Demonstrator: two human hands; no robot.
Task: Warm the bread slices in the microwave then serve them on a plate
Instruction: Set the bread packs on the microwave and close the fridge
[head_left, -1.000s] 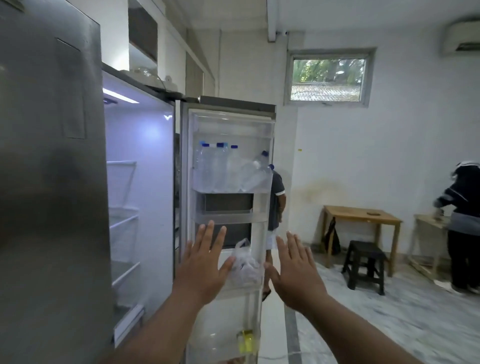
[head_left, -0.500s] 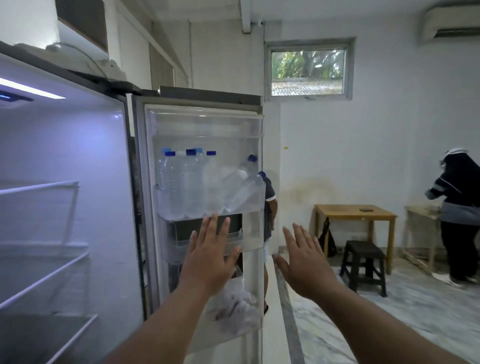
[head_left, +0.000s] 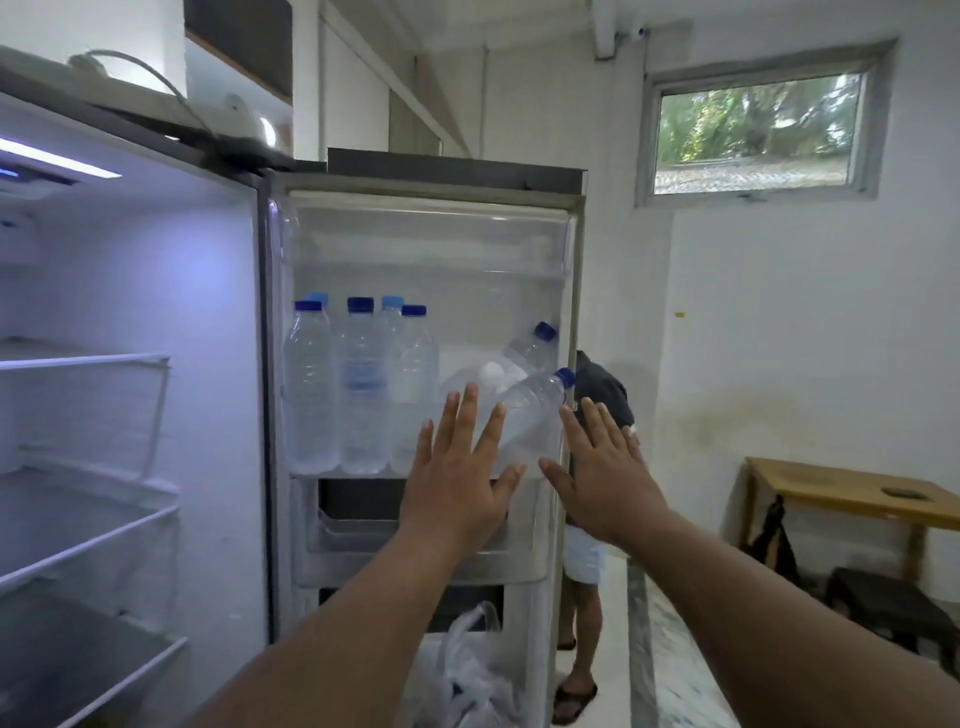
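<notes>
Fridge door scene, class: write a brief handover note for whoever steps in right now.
Left hand: open, fingers straight, raised before the fridge door's bottle shelf.
Right hand: open, holding nothing, at the door's outer edge.
A white plastic bag sits in the lower door bin; contents unclear, possibly the bread.
Done: fridge open.
Left: find the bread, microwave it, plate it. No microwave or plate in view.

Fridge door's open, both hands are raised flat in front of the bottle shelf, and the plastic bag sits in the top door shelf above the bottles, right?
Not quite. The head view shows the bag in the bottom door shelf, below the bottles, not above them. The rest holds: the door is open, and the left hand and right hand are raised flat before the bottle shelf.
</notes>
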